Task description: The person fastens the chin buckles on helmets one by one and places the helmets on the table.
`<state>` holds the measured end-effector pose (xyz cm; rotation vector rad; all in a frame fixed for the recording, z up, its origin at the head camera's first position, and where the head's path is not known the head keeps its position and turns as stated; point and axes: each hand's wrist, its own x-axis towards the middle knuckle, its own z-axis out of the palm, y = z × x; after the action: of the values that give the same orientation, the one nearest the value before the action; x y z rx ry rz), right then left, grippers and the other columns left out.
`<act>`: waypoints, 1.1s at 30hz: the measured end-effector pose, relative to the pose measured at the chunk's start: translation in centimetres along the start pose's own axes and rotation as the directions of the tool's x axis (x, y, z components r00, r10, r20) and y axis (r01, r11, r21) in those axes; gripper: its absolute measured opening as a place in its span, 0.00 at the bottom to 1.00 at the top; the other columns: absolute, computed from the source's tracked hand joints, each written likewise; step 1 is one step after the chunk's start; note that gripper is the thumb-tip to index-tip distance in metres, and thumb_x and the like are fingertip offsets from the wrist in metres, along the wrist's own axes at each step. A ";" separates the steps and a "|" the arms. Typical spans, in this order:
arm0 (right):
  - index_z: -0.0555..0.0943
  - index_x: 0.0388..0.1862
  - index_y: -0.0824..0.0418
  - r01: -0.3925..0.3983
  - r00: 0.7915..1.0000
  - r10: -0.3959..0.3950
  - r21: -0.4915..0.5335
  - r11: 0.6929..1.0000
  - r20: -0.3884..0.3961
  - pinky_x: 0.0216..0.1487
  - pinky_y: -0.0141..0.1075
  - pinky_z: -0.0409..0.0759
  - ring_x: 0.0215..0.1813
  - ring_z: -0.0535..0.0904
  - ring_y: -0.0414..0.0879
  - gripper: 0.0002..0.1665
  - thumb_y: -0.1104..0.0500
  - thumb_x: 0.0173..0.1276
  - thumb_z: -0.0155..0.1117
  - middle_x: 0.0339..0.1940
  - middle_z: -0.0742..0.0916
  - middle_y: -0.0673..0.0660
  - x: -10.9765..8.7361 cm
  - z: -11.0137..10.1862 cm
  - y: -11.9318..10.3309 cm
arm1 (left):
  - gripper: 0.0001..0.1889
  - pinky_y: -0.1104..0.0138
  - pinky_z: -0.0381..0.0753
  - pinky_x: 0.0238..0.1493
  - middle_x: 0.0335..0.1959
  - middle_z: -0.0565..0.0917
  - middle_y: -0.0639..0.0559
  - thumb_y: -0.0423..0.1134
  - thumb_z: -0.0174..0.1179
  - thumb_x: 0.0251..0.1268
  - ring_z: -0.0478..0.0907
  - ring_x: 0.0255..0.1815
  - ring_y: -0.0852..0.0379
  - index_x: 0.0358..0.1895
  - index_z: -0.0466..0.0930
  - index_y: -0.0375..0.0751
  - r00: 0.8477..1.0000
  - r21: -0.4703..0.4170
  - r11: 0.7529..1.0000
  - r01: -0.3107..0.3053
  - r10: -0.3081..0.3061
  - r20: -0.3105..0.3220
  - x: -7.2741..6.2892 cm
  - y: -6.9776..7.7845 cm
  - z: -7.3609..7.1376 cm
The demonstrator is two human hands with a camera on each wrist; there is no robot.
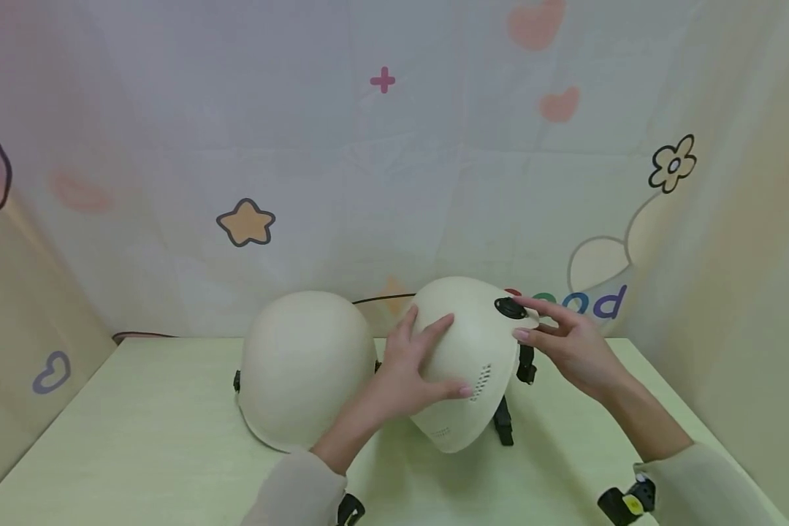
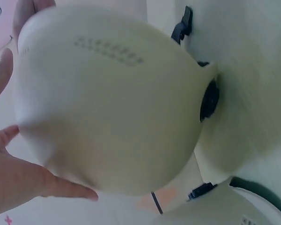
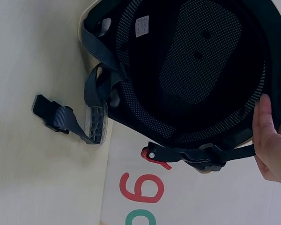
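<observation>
A cream-white helmet [image 1: 473, 343] is tilted on its side right of centre, between both hands. My left hand [image 1: 408, 372] rests on its shell with fingers spread, the thumb near a patch of small holes. On the far right, my right hand [image 1: 575, 351] pinches the rim beside a black oval fitting [image 1: 510, 308]. The right wrist view shows the padded black lining [image 3: 201, 51], with fingertips [image 3: 264, 115] against its edge. Dark chin straps [image 1: 503, 422] hang from the opening, one with a buckle [image 3: 54, 112]. In the left wrist view the smooth shell [image 2: 131, 117] faces the palm.
A second cream-white helmet [image 1: 305, 358] sits dome up on the pale table [image 1: 171, 424], just left of the first. Behind runs a printed cloth backdrop [image 1: 381, 183], with a thin dark cord [image 1: 384, 298] across it. Cloth also encloses both sides.
</observation>
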<state>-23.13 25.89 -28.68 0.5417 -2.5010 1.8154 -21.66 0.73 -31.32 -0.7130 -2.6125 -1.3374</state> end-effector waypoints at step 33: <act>0.60 0.69 0.56 0.072 0.988 -0.065 -0.045 0.996 0.142 0.59 0.58 0.60 0.64 0.64 0.55 0.35 0.60 0.64 0.60 0.70 0.57 0.57 0.9 0.8 -0.4 | 0.52 0.37 0.56 0.55 0.72 0.36 0.41 0.53 0.73 0.37 0.37 0.70 0.37 0.70 0.52 0.62 0.999 -0.117 0.993 0.020 -0.024 -0.033 -1.6 -1.5 2.2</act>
<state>-23.71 24.74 -28.37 0.7689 -2.5720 1.7445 -20.66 1.20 -34.26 -0.6726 -2.5399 -1.5056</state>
